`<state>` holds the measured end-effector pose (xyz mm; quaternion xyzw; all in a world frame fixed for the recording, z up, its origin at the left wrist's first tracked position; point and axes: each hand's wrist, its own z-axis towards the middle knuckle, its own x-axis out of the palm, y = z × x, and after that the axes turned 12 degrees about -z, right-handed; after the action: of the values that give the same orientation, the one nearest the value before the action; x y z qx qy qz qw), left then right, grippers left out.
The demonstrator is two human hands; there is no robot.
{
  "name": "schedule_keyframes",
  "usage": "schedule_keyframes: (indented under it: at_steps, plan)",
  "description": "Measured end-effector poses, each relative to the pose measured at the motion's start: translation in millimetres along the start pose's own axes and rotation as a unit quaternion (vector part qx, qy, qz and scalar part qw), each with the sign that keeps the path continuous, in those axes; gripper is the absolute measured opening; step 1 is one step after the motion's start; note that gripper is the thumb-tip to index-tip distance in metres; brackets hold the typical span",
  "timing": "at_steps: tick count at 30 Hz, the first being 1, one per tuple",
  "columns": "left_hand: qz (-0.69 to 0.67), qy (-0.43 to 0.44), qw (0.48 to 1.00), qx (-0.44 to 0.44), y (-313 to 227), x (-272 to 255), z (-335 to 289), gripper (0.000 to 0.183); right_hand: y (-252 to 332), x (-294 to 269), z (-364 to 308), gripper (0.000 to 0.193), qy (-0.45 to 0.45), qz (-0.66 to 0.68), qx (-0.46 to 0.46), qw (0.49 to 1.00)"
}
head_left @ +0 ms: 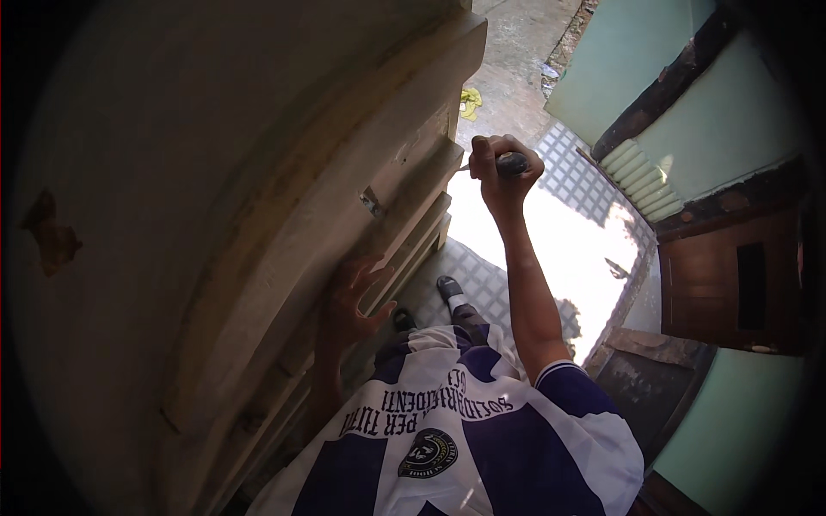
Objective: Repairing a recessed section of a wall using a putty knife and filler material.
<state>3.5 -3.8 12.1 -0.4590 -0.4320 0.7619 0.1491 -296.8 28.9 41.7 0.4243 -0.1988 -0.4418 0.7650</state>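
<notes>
My right hand (506,176) is closed around a hand tool with a dark, rounded handle (513,163). A thin part of the tool points left toward the edge of the pale structure (413,155), but its tip is hard to make out. My left hand (351,301) is open in the shade, its fingers apart, beside the slatted lower part (413,245) of that structure. Whether the fingers touch the slats I cannot tell. A small metal fitting (371,201) sits in a recess of the pale surface between the two hands.
My feet in dark footwear (447,288) stand on a patterned tile floor (486,275), brightly sunlit in the middle. Yellow cloth (470,103) lies on the ground ahead. On the right are a pale green wall (723,103) and a brown wooden door (710,284).
</notes>
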Motion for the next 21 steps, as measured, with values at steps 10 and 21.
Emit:
schedule_keyframes:
  at_steps: [10, 21]
  plan:
    - [-0.079, -0.046, 0.996, -0.014, 3.3, -0.3, -14.3, 0.053, -29.2, 52.8, 8.9, 0.039, -0.109, 0.175, -0.049, 0.977]
    - [-0.077, -0.047, 0.996, 0.001, 8.4, -0.4, -12.6, 0.047, 0.1, 47.3, 28.6, 0.036, -0.112, 0.27, -0.051, 0.955]
